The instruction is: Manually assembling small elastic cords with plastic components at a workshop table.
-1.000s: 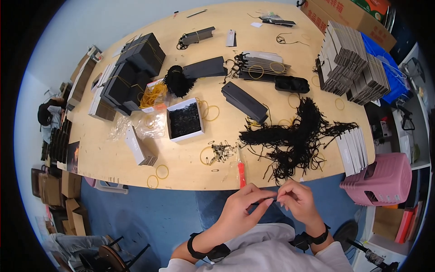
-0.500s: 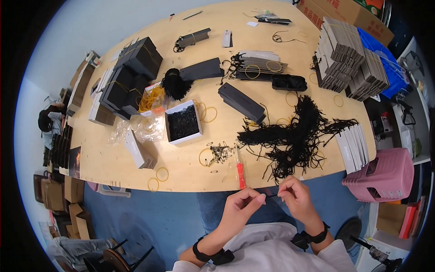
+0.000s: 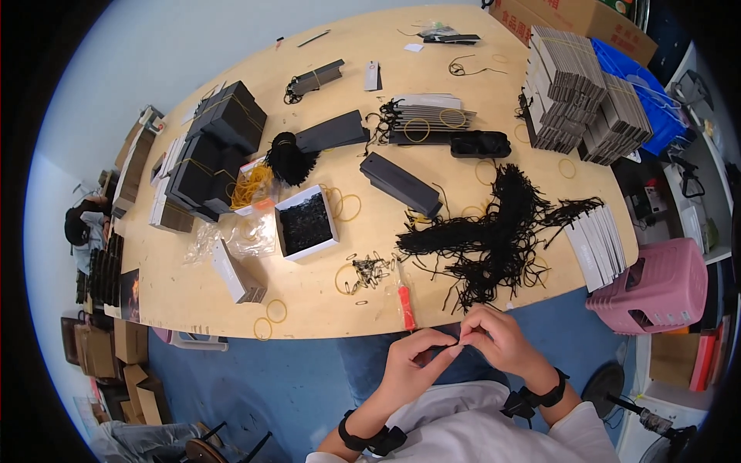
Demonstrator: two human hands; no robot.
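Just off the table's near edge, my left hand (image 3: 414, 361) and my right hand (image 3: 498, 339) meet fingertip to fingertip. Both are pinched on a short bit of black cord, mostly hidden by the fingers. On the table beyond them lies a heap of loose black cords (image 3: 498, 239). A tool with a red handle (image 3: 406, 309) rests near the edge, just beyond my left hand. Beside that tool is a small pile of metal pins (image 3: 372, 270). White tags (image 3: 596, 247) with black cords lie fanned at the right corner.
A white box (image 3: 315, 251) of small black pieces stands left of centre, near yellow rubber bands (image 3: 253, 185). Dark boxes (image 3: 228, 119) are stacked at left, bundled grey cards (image 3: 567, 89) at far right. A pink stool (image 3: 656, 285) stands by the right corner. Another person (image 3: 89, 224) is at far left.
My hands have come together, closing the small gap where the black cord showed. The whole view has shifted slightly; the things on the table stay in place.
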